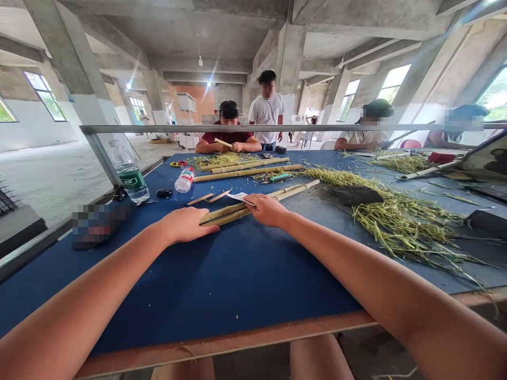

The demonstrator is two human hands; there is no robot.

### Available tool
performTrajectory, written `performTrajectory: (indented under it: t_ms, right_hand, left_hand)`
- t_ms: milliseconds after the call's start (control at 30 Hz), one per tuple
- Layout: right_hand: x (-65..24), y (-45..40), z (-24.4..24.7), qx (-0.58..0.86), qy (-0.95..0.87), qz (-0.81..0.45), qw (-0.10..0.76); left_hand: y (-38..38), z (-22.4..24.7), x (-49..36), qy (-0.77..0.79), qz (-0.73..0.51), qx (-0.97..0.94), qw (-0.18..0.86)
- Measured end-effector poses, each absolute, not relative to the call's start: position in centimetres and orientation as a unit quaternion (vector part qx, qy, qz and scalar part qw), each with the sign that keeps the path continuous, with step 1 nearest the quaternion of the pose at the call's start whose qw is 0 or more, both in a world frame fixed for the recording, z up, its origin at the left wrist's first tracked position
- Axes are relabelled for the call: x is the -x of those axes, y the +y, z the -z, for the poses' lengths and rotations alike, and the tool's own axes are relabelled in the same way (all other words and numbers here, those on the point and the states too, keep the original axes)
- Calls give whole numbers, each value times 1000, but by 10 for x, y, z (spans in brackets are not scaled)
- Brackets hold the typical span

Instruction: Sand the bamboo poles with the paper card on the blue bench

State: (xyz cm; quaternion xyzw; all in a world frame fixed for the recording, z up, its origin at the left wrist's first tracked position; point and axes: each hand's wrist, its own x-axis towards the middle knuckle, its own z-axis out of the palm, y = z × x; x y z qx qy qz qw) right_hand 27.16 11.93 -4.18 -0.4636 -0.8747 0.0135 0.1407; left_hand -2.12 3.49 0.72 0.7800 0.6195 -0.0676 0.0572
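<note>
Two bamboo poles (299, 189) lie side by side, slanting across the blue tabletop in front of me. My left hand (189, 224) is wrapped around their near left end, thumb on the close side. Farther along the poles, my right hand (266, 209) is closed, pressing down on them. From its fingers a thin white sheet (236, 196) sticks out to the left; its hidden part I cannot make out. Just beyond my hands lie two short bamboo pieces (200, 199).
Behind are longer bamboo poles (247, 172), a green-handled tool (279, 178) and scissors (178, 164). Bottles (134, 182) and a black oval object (164, 193) stand or lie left. Shavings (400, 221) and a dark cloth-like piece (358, 195) cover the right. Several people are beyond a metal bar (317, 127).
</note>
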Motion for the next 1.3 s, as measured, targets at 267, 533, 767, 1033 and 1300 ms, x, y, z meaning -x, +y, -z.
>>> performTrajectory:
  t_ms: [267, 533, 767, 1033, 1300]
  right_hand:
    - [-268, 118, 42, 463, -875, -12, 142]
    - [-268, 119, 44, 458, -878, 1, 141]
    - [-267, 121, 45, 455, -879, 0, 144]
    - [-268, 121, 45, 457, -877, -7, 146]
    - [-268, 120, 44, 461, -876, -4, 139]
  left_hand:
    - [36, -6, 22, 617, 74, -781, 53]
    - [35, -7, 20, 625, 67, -775, 57]
    - [34, -8, 19, 622, 79, -777, 52]
    - [35, -8, 20, 628, 70, -772, 59]
    - [34, -8, 21, 623, 74, -776, 62]
